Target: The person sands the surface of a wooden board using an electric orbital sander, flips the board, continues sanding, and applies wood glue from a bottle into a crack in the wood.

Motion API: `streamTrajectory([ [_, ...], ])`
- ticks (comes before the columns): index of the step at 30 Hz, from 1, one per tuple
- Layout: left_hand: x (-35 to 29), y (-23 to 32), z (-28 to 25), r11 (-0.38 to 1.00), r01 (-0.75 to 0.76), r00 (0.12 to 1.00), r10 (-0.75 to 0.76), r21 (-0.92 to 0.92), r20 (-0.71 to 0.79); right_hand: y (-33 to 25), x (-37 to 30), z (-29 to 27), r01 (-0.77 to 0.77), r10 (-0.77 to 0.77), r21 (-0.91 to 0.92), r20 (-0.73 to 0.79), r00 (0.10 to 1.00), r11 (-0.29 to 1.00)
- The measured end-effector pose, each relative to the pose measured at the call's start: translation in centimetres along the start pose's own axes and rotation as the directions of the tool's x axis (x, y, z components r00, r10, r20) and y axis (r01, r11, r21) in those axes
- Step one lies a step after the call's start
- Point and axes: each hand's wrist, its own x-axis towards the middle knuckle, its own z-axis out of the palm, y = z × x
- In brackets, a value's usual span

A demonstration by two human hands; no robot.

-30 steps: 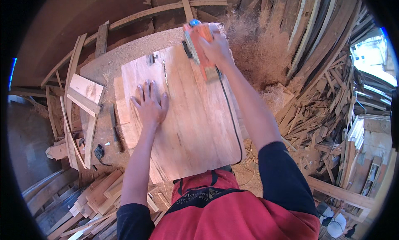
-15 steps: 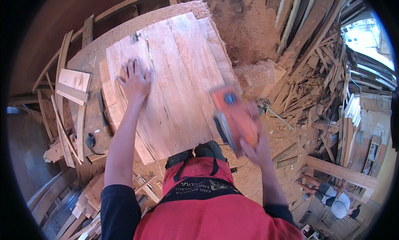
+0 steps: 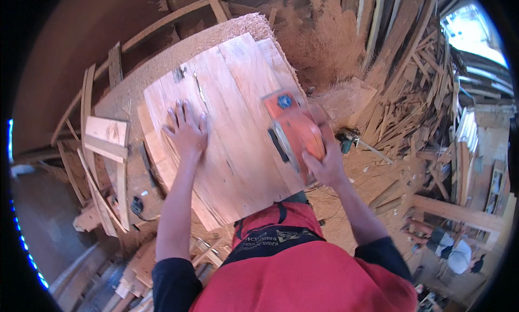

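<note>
A pale panel of wooden boards (image 3: pixel 232 133) lies in front of me on a workbench (image 3: pixel 130 85), with a dark crack near its far left corner. Pressed flat on its left part is my left hand (image 3: pixel 187 135), fingers spread and holding nothing. My right hand (image 3: pixel 326 163) grips the rear handle of an orange electric planer (image 3: pixel 292 123), its other fingers partly hidden behind the tool. The planer, slightly blurred, sits over the right side of the panel with its blue front knob (image 3: pixel 284 101) pointing away from me.
Short wood pieces (image 3: pixel 106 138) and a dark coiled cord (image 3: pixel 137 205) lie on the bench's left. Shavings (image 3: pixel 346 101) cover the ground beyond. Scrap wood (image 3: pixel 400 106) is heaped at right, near a green tool (image 3: pixel 347 141). Another person (image 3: pixel 458 255) is at lower right.
The planer in my right hand has moved away from me and leftward, from beside the panel's near right edge to over its right side. My left hand stays on the panel; the view has shifted.
</note>
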Motion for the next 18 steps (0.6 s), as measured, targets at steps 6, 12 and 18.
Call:
streamTrajectory([
  [6,-0.1,-0.1,-0.9,1.0,-0.006,1.0,0.006,-0.007,0.007,1.1,14.3,6.1,0.162,-0.123,-0.308,0.14,0.982,0.937],
  [12,-0.3,-0.1,-0.8,1.0,-0.004,1.0,0.004,-0.026,-0.006,0.1,26.1,12.6,0.26,-0.264,-0.259,0.021,0.964,0.93],
  [18,-0.3,0.6,-1.1,1.0,-0.005,0.999,0.005,0.001,-0.039,0.4,30.0,13.3,0.139,-0.086,-0.199,0.255,0.963,0.97],
])
